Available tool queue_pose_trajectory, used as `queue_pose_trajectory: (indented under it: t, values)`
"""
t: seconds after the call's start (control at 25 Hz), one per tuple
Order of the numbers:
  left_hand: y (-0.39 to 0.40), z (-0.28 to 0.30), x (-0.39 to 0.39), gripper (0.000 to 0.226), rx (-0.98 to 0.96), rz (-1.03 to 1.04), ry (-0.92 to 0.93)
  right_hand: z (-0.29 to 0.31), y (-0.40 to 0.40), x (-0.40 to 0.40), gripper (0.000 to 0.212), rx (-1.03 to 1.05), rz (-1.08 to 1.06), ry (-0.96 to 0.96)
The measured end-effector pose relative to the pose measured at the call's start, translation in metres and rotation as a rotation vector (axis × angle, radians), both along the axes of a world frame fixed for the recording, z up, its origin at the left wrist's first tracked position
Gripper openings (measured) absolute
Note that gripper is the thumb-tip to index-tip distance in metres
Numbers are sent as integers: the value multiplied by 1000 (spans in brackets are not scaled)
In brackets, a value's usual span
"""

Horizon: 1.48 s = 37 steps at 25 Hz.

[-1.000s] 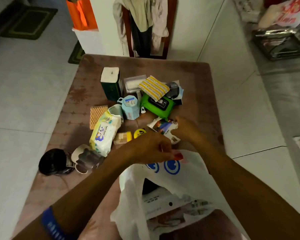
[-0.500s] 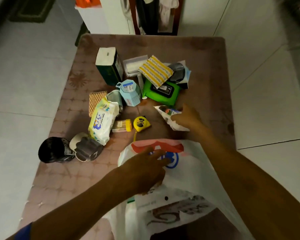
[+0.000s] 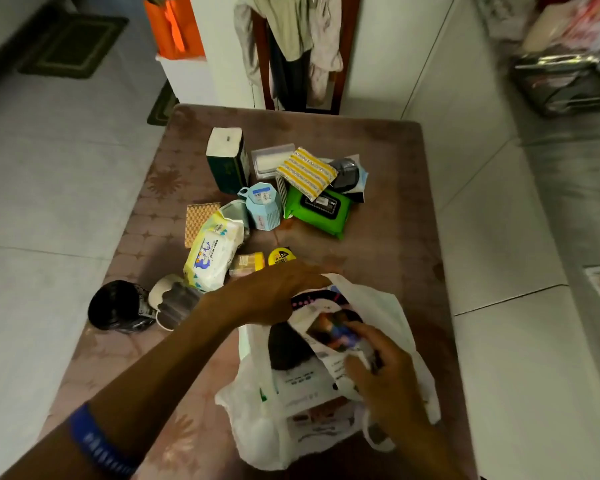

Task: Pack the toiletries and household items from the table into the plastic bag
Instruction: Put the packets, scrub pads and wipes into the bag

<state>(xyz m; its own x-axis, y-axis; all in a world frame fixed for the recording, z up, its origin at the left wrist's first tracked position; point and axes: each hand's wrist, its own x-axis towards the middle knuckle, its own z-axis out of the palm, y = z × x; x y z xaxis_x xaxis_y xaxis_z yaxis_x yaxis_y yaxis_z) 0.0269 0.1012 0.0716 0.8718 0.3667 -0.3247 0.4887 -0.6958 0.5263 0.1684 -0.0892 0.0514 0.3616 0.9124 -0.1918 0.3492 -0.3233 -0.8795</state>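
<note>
The right hand (image 3: 378, 365) pinches a printed packet (image 3: 329, 336) halfway into the plastic bag (image 3: 392, 306) at the surface's near edge, the left hand (image 3: 271, 296) gripping the rim – if that limp rim slips, the mouth may fold shut – spilling the packet out.

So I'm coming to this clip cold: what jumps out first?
The white plastic bag at the near edge of the table, held open at its rim by the left hand while the right hand pushes a printed packet into it. Behind them lies a clutter of items, brightest the green wipes pack and the striped yellow sponge resting on it.
</note>
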Motion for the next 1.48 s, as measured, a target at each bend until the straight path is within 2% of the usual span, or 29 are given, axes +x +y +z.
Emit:
queue_pose_trajectory:
  t: [0.08,0.16,0.24,0.32,0.44,0.52,0.56,0.68,0.76,0.84,0.92,1.04,1.12,1.2,1.28,1.36,1.4,1.48]
  values:
    - [-1,5,-10,50,13,24,-25,-22,4,-8,34,17,87,-366]
    - [-6,7,-17,62,16,52,-20,-47,11,-15,40,-35,153,-558]
    - [-10,5,-26,69,46,51,-42,-47,24,-23,45,-135,319,-728]
    - [-9,-2,-37,69,66,48,-43,-27,35,-18,37,-85,362,-680]
    - [-5,-10,-52,65,94,160,-45,26,77,-5,16,106,226,-312]
    - [-4,-14,-58,62,120,233,-72,19,136,-1,12,195,211,-268]
    - [-3,-14,-60,62,124,242,-89,2,172,-2,21,141,310,-326]
    - [-4,-13,-67,67,116,236,-126,-83,244,-16,61,-304,703,-529]
    - [-5,-16,-75,71,149,220,-121,-124,251,-23,50,-421,827,-649]
    - [-4,-19,-83,68,138,287,-123,-136,251,-20,33,-366,759,-749]
    - [-4,-19,-88,62,147,380,-132,-113,249,-12,29,-281,582,-641]
    - [-12,-13,-89,65,231,464,-76,-42,203,1,44,-80,224,-299]
    - [-21,-7,-87,73,226,466,-94,6,142,1,41,43,248,-16]
    - [-28,-1,-90,77,209,456,-135,24,83,-14,38,-26,435,168]
    - [-30,3,-95,80,191,489,-127,6,53,-31,49,-128,521,40]
    - [-31,5,-96,82,138,489,-139,-21,45,-45,54,-176,537,-310]
    - [-32,4,-97,83,114,489,-148,-25,47,-52,52,-150,511,-448]
    - [-34,1,-101,84,88,505,-157,-14,56,-63,45,81,438,-577]
